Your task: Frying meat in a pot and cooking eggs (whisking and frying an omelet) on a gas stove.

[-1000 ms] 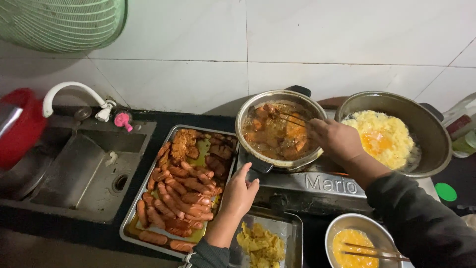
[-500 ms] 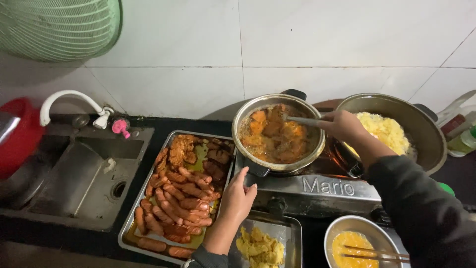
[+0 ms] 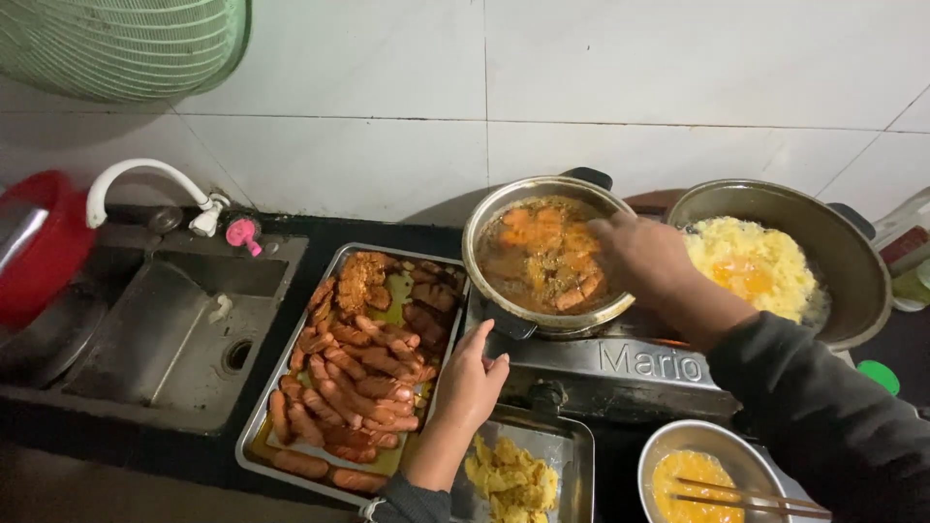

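A steel pot of orange-brown stew with sausage pieces sits on a silver gas stove. My right hand reaches over the pot's right rim, fingers curled down on thin chopsticks that the hand mostly hides. My left hand rests at the stove's front left corner, fingers apart. It lies just below the pot's dark handle and beside a tray of fried sausages.
A larger pan of scrambled egg stands right of the pot. In front are a small tray of egg pieces and a bowl of beaten egg with chopsticks. A steel sink, white tap and red lid are left.
My right hand has moved left, further over the pot, and now covers the chopsticks. The left hand stays by the pot handle. The view has shifted slightly.
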